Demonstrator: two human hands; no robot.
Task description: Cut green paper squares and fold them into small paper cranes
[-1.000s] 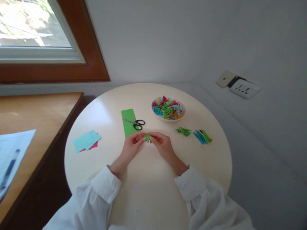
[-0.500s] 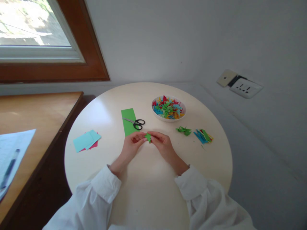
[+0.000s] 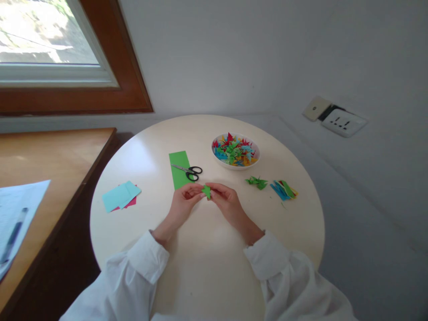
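Observation:
A small folded piece of green paper (image 3: 206,191) is pinched between the fingertips of my left hand (image 3: 183,203) and my right hand (image 3: 226,201), just above the round cream table (image 3: 207,267). Both hands are closed on it. Right behind my hands lies a green paper strip (image 3: 179,169) with black-handled scissors (image 3: 189,171) resting across it. A white bowl (image 3: 236,152) heaped with several coloured folded paper pieces stands further back to the right.
Folded green pieces (image 3: 256,182) and a small pile of coloured paper strips (image 3: 283,190) lie right of my hands. Light blue and pink paper squares (image 3: 121,196) lie at the left. A wooden desk (image 3: 50,156) with a sheet and pen adjoins the table's left side.
My fingers have shifted slightly on the green piece; hands and paper stay in almost the same place.

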